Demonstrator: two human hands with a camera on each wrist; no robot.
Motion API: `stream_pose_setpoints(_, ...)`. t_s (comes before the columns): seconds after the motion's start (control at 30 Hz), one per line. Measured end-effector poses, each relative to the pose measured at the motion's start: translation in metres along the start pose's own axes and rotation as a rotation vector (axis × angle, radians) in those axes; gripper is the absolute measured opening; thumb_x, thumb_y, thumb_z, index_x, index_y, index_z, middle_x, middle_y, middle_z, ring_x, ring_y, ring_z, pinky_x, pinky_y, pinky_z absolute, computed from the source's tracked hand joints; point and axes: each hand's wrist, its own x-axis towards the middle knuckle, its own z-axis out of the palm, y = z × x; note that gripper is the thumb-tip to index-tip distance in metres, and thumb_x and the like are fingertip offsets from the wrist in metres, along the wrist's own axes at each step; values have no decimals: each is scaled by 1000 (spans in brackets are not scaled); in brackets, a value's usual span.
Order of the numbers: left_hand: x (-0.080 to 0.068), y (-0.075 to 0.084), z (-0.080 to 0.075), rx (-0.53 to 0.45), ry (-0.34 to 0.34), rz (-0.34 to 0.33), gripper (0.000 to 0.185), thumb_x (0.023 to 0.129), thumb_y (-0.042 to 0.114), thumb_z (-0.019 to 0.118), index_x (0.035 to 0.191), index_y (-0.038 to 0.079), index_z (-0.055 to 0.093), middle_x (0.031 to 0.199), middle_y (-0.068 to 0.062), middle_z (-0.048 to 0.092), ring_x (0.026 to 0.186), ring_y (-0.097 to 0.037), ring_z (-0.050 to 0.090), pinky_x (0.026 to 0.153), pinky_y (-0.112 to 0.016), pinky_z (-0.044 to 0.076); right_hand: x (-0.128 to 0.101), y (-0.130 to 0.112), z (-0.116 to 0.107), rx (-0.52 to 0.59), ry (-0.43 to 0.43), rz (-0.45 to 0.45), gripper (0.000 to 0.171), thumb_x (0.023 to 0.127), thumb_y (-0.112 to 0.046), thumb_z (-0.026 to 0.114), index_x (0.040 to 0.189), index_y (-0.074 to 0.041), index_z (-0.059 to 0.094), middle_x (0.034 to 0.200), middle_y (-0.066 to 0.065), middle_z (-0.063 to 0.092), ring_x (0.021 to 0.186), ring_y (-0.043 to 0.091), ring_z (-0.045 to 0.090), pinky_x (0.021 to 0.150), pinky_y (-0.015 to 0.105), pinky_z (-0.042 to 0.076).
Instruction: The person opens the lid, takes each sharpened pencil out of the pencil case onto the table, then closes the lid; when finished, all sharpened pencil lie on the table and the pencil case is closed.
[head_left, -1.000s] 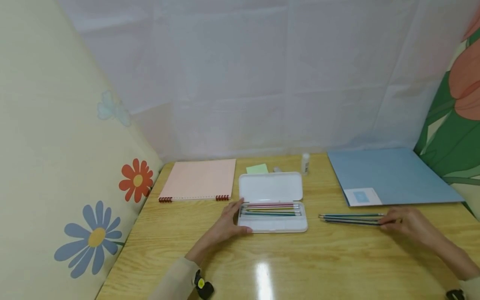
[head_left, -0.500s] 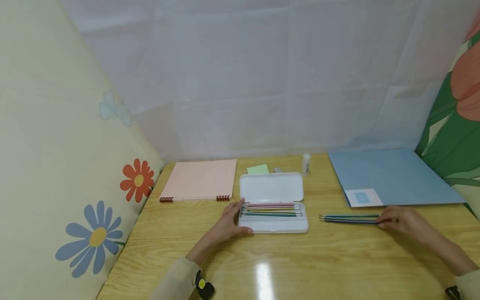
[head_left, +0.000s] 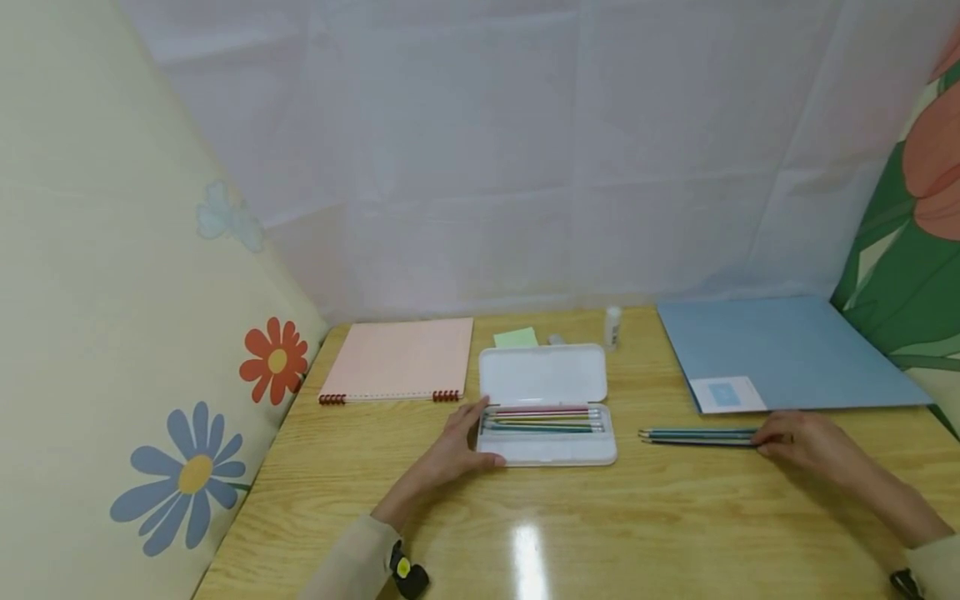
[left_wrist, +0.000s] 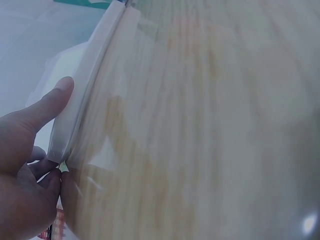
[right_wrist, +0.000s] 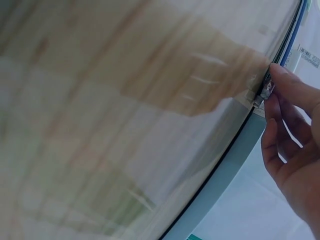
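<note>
A white pencil case (head_left: 556,452) lies open on the wooden table, its lid (head_left: 542,375) folded back. Several pencils (head_left: 543,420), pink, yellow and green among them, lie lengthwise inside. My left hand (head_left: 448,454) holds the case by its left end, thumb at the front edge and fingers at the back corner. To the right of the case, my right hand (head_left: 806,446) pinches the right ends of a small bunch of blue and green pencils (head_left: 697,436), whose tips point left. In the right wrist view, thumb and fingertips (right_wrist: 280,70) meet at the pencils' metal-banded ends.
A pink spiral notebook (head_left: 401,358) lies to the left. Behind the case are a green sticky-note pad (head_left: 516,337), a small grey object (head_left: 556,339) and an upright glue stick (head_left: 612,328). A large blue folder (head_left: 787,354) lies behind my right hand.
My right hand has shifted slightly left along the bunch of pencils. The pencils have turned a little, with more green showing. My left hand has stayed on the case.
</note>
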Motion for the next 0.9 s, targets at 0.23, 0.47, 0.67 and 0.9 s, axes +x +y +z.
stream_pose_setpoints(0.23,1,2,1,5,1,-5,104,74,42,82,155,17,21,155,-18,21,141,-37,20,111,-58,24,-1,-2,1,-30,-1,15,30,58,4,84,76,-16,71,74,-13,60,68,-1,54,54,22,44)
stream_pose_setpoints(0.47,1,1,0,1,-4,-8,105,74,43,82,155,17,20,155,-18,20,141,-38,20,110,-58,24,6,-13,4,-55,29,50,28,61,3,83,80,-14,72,75,-10,62,68,2,55,55,22,45)
stream_pose_setpoints(0.67,1,0,0,-5,4,-8,106,73,44,82,155,17,20,155,-17,21,141,-37,19,111,-58,24,35,-34,13,-19,24,58,22,69,-1,80,88,-7,73,78,-7,64,69,8,58,55,25,47)
stream_pose_setpoints(0.9,-1,1,0,-12,2,-20,105,73,44,81,155,18,21,156,-20,17,143,-40,15,110,-60,22,73,-58,33,64,-11,47,17,77,-1,76,93,-3,72,83,-2,66,73,11,61,60,26,50)
